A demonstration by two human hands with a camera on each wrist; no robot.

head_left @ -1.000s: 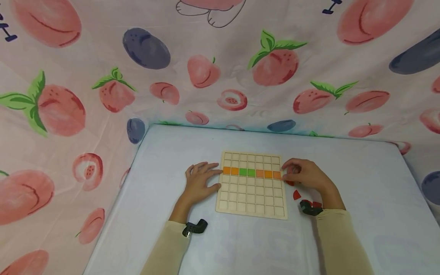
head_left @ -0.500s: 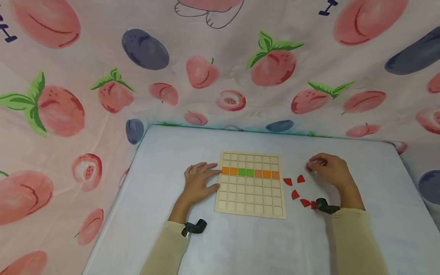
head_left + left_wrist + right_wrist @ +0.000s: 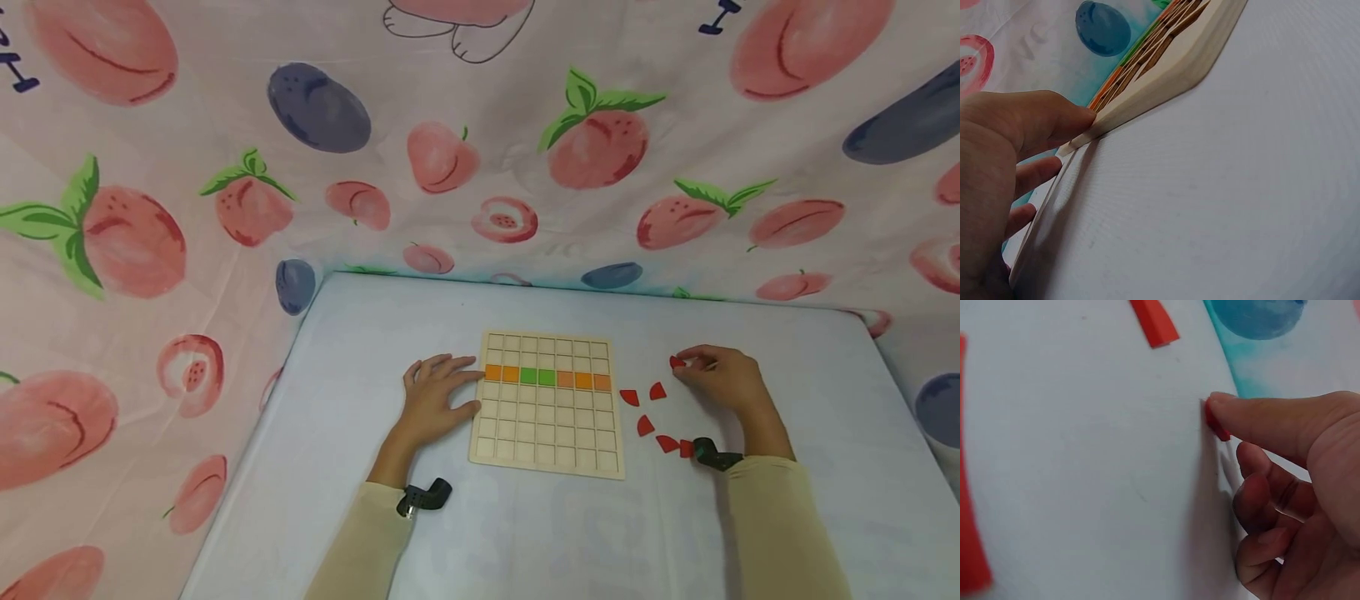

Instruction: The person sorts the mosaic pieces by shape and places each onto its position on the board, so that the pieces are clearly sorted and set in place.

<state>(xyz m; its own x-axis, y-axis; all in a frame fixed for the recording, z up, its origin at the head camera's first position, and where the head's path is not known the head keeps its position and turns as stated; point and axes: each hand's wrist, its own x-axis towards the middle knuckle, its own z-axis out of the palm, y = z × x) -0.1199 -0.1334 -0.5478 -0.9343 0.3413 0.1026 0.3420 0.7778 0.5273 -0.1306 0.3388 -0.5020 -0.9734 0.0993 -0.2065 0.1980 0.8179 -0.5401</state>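
left hand (image 3: 437,400): fingers spread, thumb touching the left edge of the wooden grid board (image 3: 547,433), which lies flat on the counter (image 3: 382,325). right hand (image 3: 722,377): thumb and forefinger pinching a red piece (image 3: 676,362), right of the board and apart from it. five further red pieces (image 3: 657,391) lie near the board's right edge. orange and green tiles (image 3: 547,378) fill the board's third row from the far edge.

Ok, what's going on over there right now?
The person's right hand pinches a small red piece off to the right of the wooden grid board. The left hand touches the board's left edge. One row is filled with orange and green tiles; more red pieces lie loose on the table.
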